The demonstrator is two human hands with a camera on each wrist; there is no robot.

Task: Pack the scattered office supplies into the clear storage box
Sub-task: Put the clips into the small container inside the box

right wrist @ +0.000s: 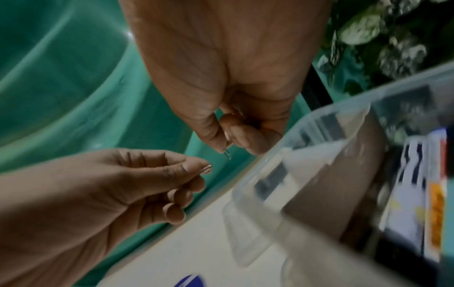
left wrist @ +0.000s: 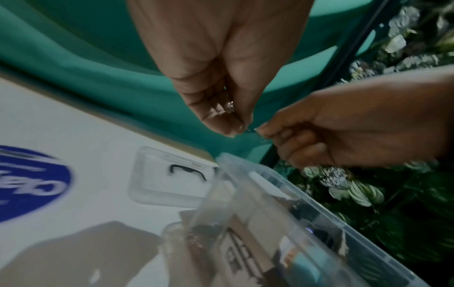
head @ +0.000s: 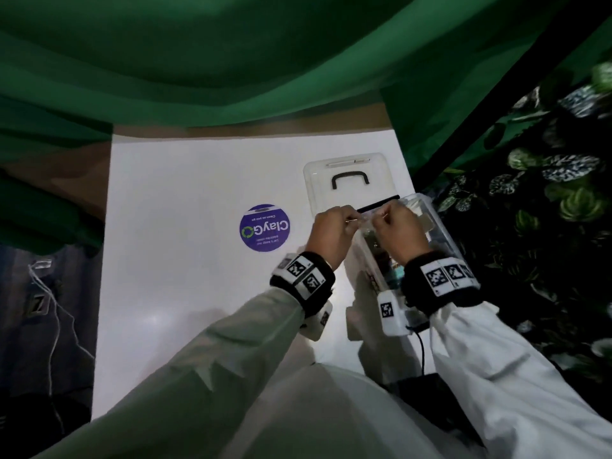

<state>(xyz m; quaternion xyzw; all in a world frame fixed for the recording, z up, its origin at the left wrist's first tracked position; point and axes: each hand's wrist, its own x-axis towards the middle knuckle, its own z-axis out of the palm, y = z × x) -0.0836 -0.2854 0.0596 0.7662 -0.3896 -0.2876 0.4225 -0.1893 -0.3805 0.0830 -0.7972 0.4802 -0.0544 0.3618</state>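
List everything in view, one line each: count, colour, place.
storage box: 1, clear, table's right edge, open, supplies inside
lid: 1, clear with black handle, flat on table beyond box
sticker: 1, round purple, table centre
table: 1, white
backdrop cloth: green, behind table
small items: tiny, shiny, pinched in fingertips; type unclear
left hand: above box's near-left edge, pinching
right hand: over box, pinching

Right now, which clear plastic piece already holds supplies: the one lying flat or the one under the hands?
The clear storage box under both hands; the flat lid has a black handle.
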